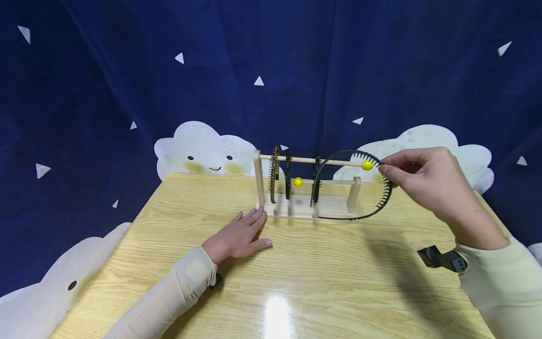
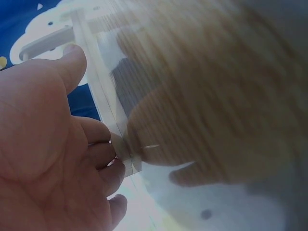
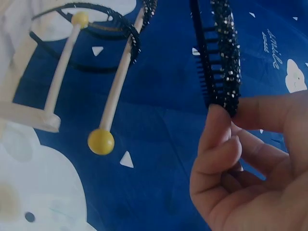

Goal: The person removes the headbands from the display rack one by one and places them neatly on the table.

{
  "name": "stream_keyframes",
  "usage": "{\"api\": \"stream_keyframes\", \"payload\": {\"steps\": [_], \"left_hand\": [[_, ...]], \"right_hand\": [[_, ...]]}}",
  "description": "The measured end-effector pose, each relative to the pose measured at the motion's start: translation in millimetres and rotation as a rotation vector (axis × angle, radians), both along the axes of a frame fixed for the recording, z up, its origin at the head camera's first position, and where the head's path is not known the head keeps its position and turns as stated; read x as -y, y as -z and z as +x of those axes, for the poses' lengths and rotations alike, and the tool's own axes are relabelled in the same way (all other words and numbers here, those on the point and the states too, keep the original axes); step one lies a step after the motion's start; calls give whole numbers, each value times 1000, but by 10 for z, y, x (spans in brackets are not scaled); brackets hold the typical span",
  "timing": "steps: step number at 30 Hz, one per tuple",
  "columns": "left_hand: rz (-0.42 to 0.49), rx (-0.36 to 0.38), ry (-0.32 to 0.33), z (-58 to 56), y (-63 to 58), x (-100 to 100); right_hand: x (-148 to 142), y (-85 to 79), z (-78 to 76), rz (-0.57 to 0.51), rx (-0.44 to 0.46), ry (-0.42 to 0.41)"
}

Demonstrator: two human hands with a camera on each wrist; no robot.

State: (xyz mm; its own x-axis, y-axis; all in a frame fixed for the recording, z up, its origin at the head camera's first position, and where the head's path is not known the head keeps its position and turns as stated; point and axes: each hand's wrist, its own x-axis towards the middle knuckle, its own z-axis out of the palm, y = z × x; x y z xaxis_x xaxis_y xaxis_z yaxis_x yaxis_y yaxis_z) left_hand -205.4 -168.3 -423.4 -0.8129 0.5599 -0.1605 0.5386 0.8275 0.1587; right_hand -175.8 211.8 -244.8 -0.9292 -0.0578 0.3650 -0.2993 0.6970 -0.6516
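R hand (image 1: 427,181) pinches a toothed black headband (image 1: 386,194) by its R side, held up in front of a wooden rack (image 1: 334,205). Band's outline overlaps yellow ball (image 1: 367,165) on upper rod's R end; can't tell if rod passes thru. A brown headband (image 1: 273,181) & 2 black ones hang on rack. L hand (image 1: 239,238) rests on table (image 1: 338,282), fingertips at rack base's L end. Bkgd: navy backdrop (image 1: 211,89) w/ white clouds, triangles.

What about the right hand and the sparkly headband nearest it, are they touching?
Touching. The right wrist view shows it plainly: the right hand pinches the headband from both sides.
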Motion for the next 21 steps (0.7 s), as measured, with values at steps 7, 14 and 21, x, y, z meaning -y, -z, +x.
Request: {"api": "stream_keyframes", "payload": {"steps": [7,14,21], "left_hand": [[-6,9,-4,18,-23,-7],[-6,12,-4,21,-27,-5],[-6,18,-5,15,-34,-15]], "right_hand": [[32,96,19,18,45,-131],[107,198,6,90,79,-191],[198,306,-22,89,127,-264]]}}
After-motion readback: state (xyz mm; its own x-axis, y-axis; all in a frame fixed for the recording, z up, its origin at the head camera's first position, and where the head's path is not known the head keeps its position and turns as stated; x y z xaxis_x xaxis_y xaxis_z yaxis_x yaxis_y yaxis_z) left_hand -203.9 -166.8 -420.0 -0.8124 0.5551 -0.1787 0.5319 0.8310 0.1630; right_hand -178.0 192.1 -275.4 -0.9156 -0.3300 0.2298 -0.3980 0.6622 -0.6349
